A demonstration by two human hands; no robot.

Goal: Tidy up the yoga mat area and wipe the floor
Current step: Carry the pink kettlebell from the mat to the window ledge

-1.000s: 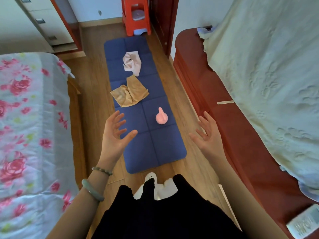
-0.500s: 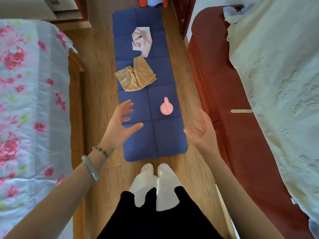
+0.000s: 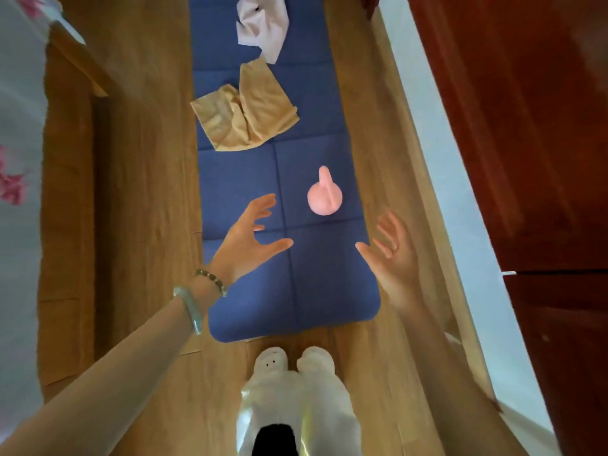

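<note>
A blue yoga mat (image 3: 329, 291) lies lengthwise on the wooden floor (image 3: 148, 166) in front of me. On it stands a small pink kettlebell (image 3: 325, 196), with a crumpled tan cloth (image 3: 250, 110) farther up and a pale pink cloth (image 3: 263, 23) beyond that. My left hand (image 3: 250, 240) hovers over the mat just left of the kettlebell, fingers spread and empty. My right hand (image 3: 393, 255) hangs above the mat's right edge, palm turned inward, fingers spread, holding nothing. Neither hand touches anything.
A bed with a floral cover (image 3: 16, 159) borders the floor on the left, its wooden frame (image 3: 69, 192) alongside. A dark red wooden bed base (image 3: 526, 159) runs along the right. My white slippers (image 3: 292, 366) stand just short of the mat's near end.
My view has tilted down and come closer to the mat. Both hands have reached forward and now flank the pink kettlebell; they remain empty and spread.
</note>
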